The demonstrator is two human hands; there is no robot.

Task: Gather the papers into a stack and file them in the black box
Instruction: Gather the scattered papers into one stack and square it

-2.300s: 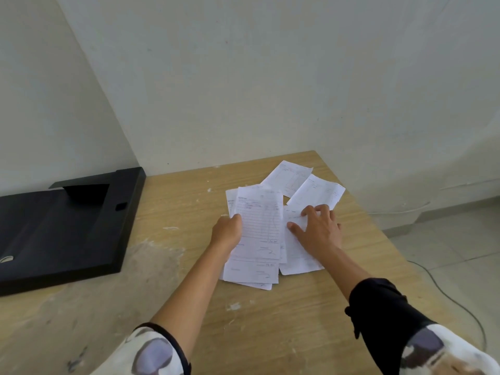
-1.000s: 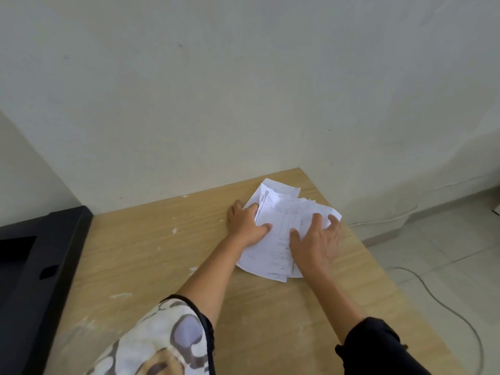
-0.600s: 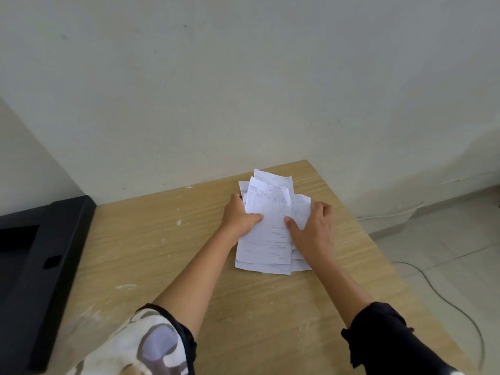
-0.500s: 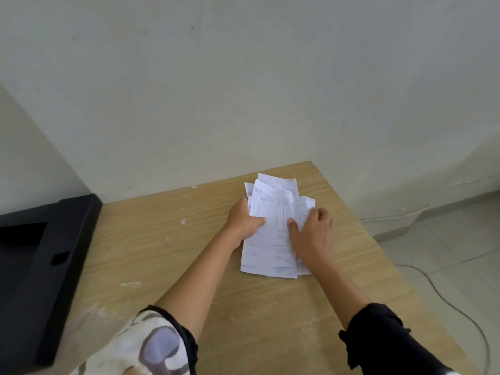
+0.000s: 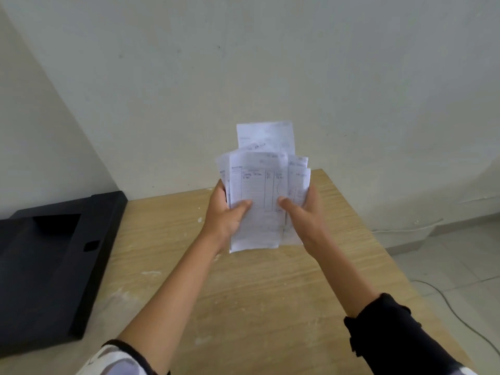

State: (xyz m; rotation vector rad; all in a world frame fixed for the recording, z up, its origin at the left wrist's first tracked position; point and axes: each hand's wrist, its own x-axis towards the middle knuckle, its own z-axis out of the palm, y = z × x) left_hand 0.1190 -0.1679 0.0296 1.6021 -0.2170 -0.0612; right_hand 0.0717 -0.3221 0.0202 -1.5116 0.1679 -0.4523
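A loose stack of white printed papers (image 5: 263,185) is held upright above the wooden table, its sheets uneven with one sticking up at the top. My left hand (image 5: 226,215) grips the stack's left edge, thumb on the front sheet. My right hand (image 5: 304,212) grips its right edge the same way. The black box (image 5: 54,263) lies open at the left side of the table, well apart from both hands.
The wooden table (image 5: 257,293) has pale paint smears and ends at a right edge above a tiled floor. A thin cable (image 5: 460,318) runs across that floor. White walls meet in a corner behind the box.
The papers were pressed flat on the table and squeezed together; now both hands have lifted the stack off the table and hold it upright.
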